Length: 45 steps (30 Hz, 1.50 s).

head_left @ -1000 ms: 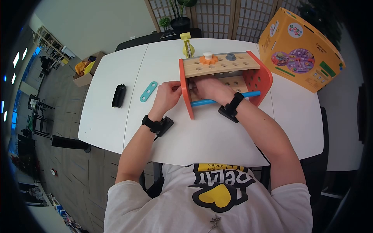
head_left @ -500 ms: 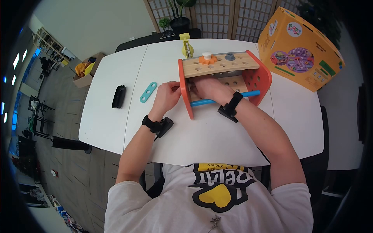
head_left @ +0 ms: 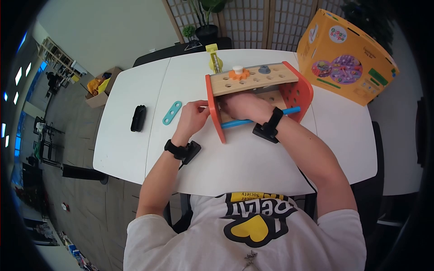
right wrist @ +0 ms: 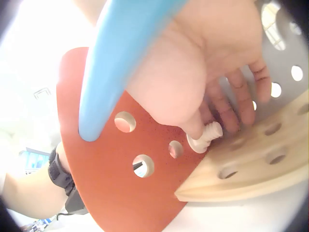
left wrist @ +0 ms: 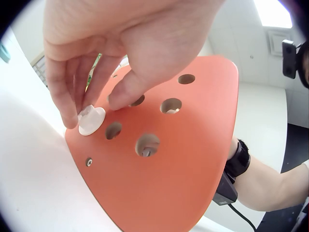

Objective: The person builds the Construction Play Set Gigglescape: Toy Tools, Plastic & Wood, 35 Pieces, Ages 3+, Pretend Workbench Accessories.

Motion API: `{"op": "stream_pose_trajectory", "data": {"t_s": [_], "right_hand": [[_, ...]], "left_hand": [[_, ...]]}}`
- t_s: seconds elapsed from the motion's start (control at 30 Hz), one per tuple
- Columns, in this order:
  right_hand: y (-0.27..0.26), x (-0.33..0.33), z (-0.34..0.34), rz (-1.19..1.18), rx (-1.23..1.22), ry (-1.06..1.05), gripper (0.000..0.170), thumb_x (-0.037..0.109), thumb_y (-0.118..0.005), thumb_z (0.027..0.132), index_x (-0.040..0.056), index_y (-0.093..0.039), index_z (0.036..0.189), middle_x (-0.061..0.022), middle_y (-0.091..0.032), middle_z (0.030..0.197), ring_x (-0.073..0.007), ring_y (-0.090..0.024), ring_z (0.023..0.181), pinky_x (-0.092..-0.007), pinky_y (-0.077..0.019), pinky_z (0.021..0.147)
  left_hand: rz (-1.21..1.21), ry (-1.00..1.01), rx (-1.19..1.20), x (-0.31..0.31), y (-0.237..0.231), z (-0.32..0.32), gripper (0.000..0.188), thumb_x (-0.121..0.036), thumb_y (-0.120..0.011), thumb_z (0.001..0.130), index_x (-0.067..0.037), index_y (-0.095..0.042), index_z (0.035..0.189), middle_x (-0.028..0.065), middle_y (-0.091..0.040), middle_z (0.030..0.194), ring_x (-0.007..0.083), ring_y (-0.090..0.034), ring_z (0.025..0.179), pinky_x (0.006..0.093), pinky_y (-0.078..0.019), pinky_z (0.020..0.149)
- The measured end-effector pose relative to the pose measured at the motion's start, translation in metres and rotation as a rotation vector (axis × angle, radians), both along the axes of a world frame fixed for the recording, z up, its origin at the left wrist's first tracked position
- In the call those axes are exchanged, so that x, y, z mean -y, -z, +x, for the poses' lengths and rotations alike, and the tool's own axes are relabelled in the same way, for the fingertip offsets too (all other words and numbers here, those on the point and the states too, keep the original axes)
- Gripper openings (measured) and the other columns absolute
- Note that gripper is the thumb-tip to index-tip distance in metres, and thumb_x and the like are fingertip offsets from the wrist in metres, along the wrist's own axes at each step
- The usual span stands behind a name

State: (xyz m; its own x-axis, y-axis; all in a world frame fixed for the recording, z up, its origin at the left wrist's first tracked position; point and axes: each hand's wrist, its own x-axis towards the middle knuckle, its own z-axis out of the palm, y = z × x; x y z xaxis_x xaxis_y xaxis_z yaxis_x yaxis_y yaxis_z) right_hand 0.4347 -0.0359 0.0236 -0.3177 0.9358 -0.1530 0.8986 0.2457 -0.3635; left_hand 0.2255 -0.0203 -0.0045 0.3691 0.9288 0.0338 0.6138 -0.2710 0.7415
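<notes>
My left hand (head_left: 193, 119) is outside the toy workbench's red side panel (left wrist: 183, 145), its curled fingers at the white screw head (left wrist: 91, 122) and its thumb against the panel. From inside the workbench, my right hand (head_left: 247, 107) reaches over the blue rod (head_left: 235, 123) to the same panel. There the thumb and forefinger pinch a white nut (right wrist: 197, 144) on the white screw's threaded shank (right wrist: 213, 130). The other right fingers extend beside the wooden shelf (right wrist: 251, 169). An orange gear (head_left: 238, 74) and a grey bolt head (head_left: 264, 69) sit on the wooden top.
A teal three-hole strip (head_left: 172, 113) and a black case-like object (head_left: 139, 118) lie on the white table (head_left: 122, 149) to the left. Behind the workbench stands a yellow-green toy (head_left: 214, 58). A large yellow box (head_left: 346, 56) is at the back right.
The workbench and both hands appear slightly lower and further left as the head view shifts. The hands stay at the same side panel.
</notes>
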Motion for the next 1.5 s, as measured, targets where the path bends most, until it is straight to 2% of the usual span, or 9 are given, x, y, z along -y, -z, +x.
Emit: {"op": "stream_pose_trajectory", "data": {"t_s": [0.23,0.37,0.43,0.53,0.63,0.8,1.0,1.2,1.5], "right_hand": [[-0.055,0.073,0.05,0.197,-0.275,-0.076,0.031,0.027,-0.062,0.1,0.001,-0.072,0.114,-0.018,-0.071,0.105,-0.0332,-0.069,0.092,-0.0422,-0.0549,0.084],[-0.097,0.099,0.088,0.644,-0.444,0.361,0.041,0.036,-0.065,0.099,-0.0027,-0.071,0.111,-0.0164,-0.07,0.101,-0.0281,-0.07,0.098,-0.0378,-0.0553,0.087],[-0.099,0.092,0.136,0.669,-0.318,0.531,0.055,0.047,-0.059,0.103,-0.0048,-0.07,0.117,-0.0177,-0.07,0.107,-0.0247,-0.07,0.1,-0.0357,-0.0551,0.087],[-0.093,0.081,0.174,0.252,-0.493,0.748,0.066,0.058,-0.05,0.104,-0.0025,-0.068,0.125,-0.0178,-0.07,0.114,-0.0219,-0.069,0.103,-0.0333,-0.0545,0.088],[-0.073,0.061,0.184,-0.159,-0.63,0.657,0.073,0.062,-0.042,0.106,-0.0017,-0.064,0.133,-0.0148,-0.068,0.123,-0.0208,-0.067,0.107,-0.0338,-0.0539,0.091],[-0.051,0.051,0.178,-0.183,-1.057,0.555,0.049,0.037,-0.048,0.109,-0.0023,-0.062,0.136,-0.0136,-0.066,0.131,-0.0186,-0.061,0.123,-0.0325,-0.0466,0.106],[-0.044,0.059,0.177,-0.048,-1.24,0.448,0.049,0.033,-0.055,0.106,-0.0011,-0.052,0.142,-0.0138,-0.066,0.13,-0.0183,-0.061,0.123,-0.035,-0.045,0.106],[-0.043,0.076,0.179,-0.058,-1.176,0.375,0.047,0.037,-0.065,0.1,0.0072,-0.05,0.134,-0.0142,-0.067,0.127,-0.0168,-0.059,0.12,-0.0352,-0.0411,0.105],[-0.015,0.085,0.174,-0.022,-1.138,0.305,0.036,0.015,-0.065,0.101,0.0053,-0.049,0.132,-0.0167,-0.065,0.132,-0.0207,-0.056,0.127,-0.0385,-0.0371,0.114]], "left_hand": [[-0.188,-0.085,0.169,-0.001,0.001,0.001,0.066,-0.055,-0.053,0.104,0.006,-0.07,0.124,0.0216,-0.076,0.103,0.0271,-0.074,0.097,0.0352,-0.0546,0.087],[-0.292,-0.123,0.312,0.001,-0.01,0.009,0.09,-0.073,-0.041,0.101,0.009,-0.066,0.129,0.0242,-0.071,0.12,0.0306,-0.069,0.113,0.0367,-0.0535,0.089],[-0.326,-0.109,0.379,0.007,-0.028,0.013,0.098,-0.077,-0.038,0.099,0.01,-0.064,0.133,0.0252,-0.068,0.127,0.0334,-0.065,0.12,0.0384,-0.0527,0.092],[-0.355,-0.076,0.351,0.006,-0.035,0.014,0.096,-0.077,-0.039,0.098,0.008,-0.063,0.135,0.0261,-0.065,0.134,0.0353,-0.059,0.129,0.0401,-0.0494,0.099],[-0.354,-0.061,0.381,0.008,-0.039,0.017,0.09,-0.072,-0.042,0.099,0.008,-0.063,0.136,0.0263,-0.063,0.137,0.0349,-0.056,0.133,0.0403,-0.045,0.106],[-0.367,-0.002,0.391,-0.007,-0.035,0.013,0.078,-0.058,-0.049,0.099,0.008,-0.059,0.14,0.0262,-0.061,0.141,0.0329,-0.055,0.135,0.0412,-0.0399,0.113],[-0.253,0.069,0.372,0.002,-0.063,0.008,0.071,-0.035,-0.059,0.094,0.003,-0.047,0.152,0.0224,-0.056,0.148,0.0324,-0.049,0.142,0.0407,-0.0349,0.119],[-0.14,0.225,0.505,-0.006,-0.05,-0.007,0.084,-0.02,-0.067,0.083,-0.007,-0.036,0.16,0.0129,-0.042,0.163,0.0286,-0.042,0.149,0.0428,-0.0291,0.125],[-0.019,0.288,0.373,0.004,-0.04,-0.017,0.094,-0.007,-0.08,0.076,-0.015,-0.038,0.161,0.0089,-0.031,0.169,0.0294,-0.03,0.155,0.0439,-0.0257,0.127]]}}
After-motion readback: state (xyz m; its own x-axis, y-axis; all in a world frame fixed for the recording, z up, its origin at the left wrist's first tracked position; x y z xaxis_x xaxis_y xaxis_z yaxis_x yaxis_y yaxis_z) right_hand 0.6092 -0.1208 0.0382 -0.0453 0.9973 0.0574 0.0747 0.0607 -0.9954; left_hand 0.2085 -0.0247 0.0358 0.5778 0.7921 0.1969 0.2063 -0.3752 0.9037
